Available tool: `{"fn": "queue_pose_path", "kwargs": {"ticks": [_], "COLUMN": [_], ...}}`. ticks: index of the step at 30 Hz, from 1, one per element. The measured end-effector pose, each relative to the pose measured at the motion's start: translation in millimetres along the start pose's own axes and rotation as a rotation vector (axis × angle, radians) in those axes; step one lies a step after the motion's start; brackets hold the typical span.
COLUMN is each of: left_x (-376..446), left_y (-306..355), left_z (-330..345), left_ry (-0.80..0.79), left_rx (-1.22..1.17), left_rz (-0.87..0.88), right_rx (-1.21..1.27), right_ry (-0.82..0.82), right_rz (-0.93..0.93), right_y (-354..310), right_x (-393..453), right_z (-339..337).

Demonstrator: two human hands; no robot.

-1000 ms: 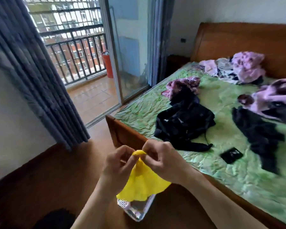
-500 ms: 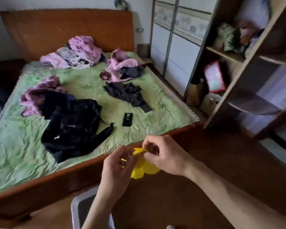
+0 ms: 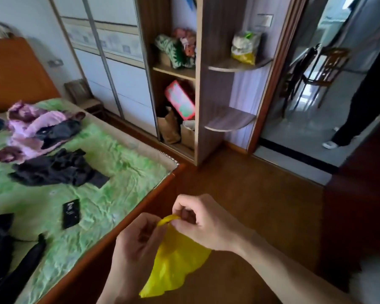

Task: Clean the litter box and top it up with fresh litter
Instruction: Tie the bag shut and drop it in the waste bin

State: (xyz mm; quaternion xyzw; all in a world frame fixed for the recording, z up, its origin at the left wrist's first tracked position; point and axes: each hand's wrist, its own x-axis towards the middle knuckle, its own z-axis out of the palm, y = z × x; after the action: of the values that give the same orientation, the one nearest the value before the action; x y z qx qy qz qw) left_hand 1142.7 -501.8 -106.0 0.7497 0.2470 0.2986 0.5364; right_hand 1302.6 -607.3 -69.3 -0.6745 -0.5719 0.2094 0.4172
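Bedroom with brown wooden floor (image 3: 250,194) beside a bed under a crumpled green sheet (image 3: 119,172). Thin yellow plastic bag (image 3: 176,260) hanging at chest height, top pinched by left hand (image 3: 138,251) and right hand (image 3: 206,222), fingers (image 3: 184,207) clenched on the bunched rim, probably to rub it open for scooped waste. No litter box in view.

Both forearms bare, entering from the lower edge and converging at centre frame. Left hand (image 3: 138,244): fingers curled, palm side toward camera, thumb and fingertips pinched together. Right hand (image 3: 203,222): back facing up, fingers curled inward, tips pinched. The two hands sit just beside each other, knuckles nearly touching.
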Motion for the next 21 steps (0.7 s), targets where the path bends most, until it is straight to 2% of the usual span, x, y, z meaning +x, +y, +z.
{"fn": "queue_pose_path", "kwargs": {"ticks": [8,17,21], "left_x": [109.6,209.2,248.0], "left_y": [16.1,13.6,6.3], "left_z": [118.9,260.8,319.5], "left_ry": [-0.224,-0.751,-0.988], "left_rx": [0.064,-0.027,-0.078], "left_rz": [0.080,0.191,0.302], "right_rx": [-0.011,-0.047,-0.162], "right_ry": [0.221,0.635,0.846], "right_rz": [0.128,0.473,0.657], "right_y": [80.5,154.9,167.3], "right_x": [-10.4,-55.6,-66.0], "right_z": [-111.2,-178.9,-195.6]}}
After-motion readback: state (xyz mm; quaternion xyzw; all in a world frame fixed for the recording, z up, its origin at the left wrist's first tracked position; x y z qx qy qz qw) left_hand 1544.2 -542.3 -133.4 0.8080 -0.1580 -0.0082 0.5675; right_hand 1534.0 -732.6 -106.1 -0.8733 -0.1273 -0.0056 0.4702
